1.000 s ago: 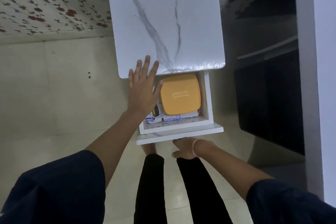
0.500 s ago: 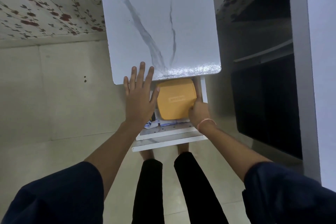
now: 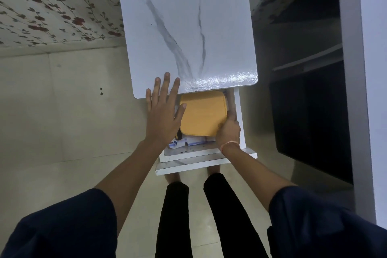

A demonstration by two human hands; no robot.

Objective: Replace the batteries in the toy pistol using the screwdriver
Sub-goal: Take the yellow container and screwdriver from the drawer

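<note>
Orange case (image 3: 202, 114) lies flat in open drawer (image 3: 238, 111), just below front edge of marble tabletop (image 3: 188, 27); squarish, long axis not clear. R hand (image 3: 229, 132) grips case's near-right corner, fingers curled, tips hidden. L hand (image 3: 164, 111) spread flat, holds nothing, fingertips over tabletop edge. Toy pistol, screwdriver not identifiable; items under the case partly hidden.

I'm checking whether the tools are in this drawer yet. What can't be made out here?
- Contents of the orange box: lid shut, head view.
- Back of the drawer: under the marble tabletop.
- Items beneath the left hand: covered.
- Right hand fingertips: behind the box edge.
- Toy pistol, screwdriver: not visible.
</note>
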